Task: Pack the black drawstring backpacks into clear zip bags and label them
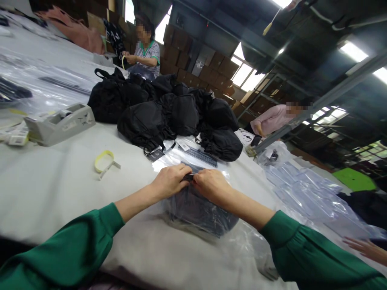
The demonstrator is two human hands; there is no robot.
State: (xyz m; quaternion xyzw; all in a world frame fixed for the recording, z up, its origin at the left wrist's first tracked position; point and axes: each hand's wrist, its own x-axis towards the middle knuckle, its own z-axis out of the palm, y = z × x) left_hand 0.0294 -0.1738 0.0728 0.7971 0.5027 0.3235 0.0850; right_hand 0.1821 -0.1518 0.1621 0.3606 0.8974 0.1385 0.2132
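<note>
A clear plastic bag (202, 211) with a dark, folded-looking item inside lies on the table in front of me. My left hand (169, 180) pinches the bag's upper part, fingers closed. Right beside it, my right hand (212, 184) is closed on the same part, the two thumbs nearly touching. Between the fingertips a narrow dark strip shows; I cannot make out whether it belongs to the bag or its contents. Just beyond the hands lie a black printed tag (156, 154) and a flat sheet with dark print (199, 156).
Black drawstring bags (184, 114) are heaped across the table (66, 193). A grey tape dispenser (62, 124) and a yellow tape roll (103, 160) lie left. Clear plastic bags (311, 193) spread right, near another person's hand (367, 249). Two co-workers stand further back.
</note>
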